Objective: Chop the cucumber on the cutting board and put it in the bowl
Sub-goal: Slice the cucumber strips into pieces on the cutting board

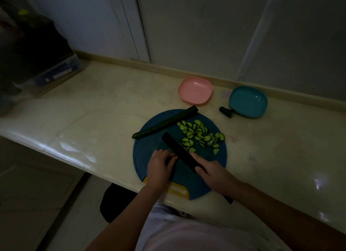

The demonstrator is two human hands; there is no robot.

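Safety: your left hand (160,166) curls over the dark green cucumber piece (173,168), right hand (211,173) grips the long black knife (177,148); slice slowly.

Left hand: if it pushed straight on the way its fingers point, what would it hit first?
The left hand would meet the blade of the black knife almost at once; depth is unclear in the dim picture. Beyond it lie green cucumber slices.
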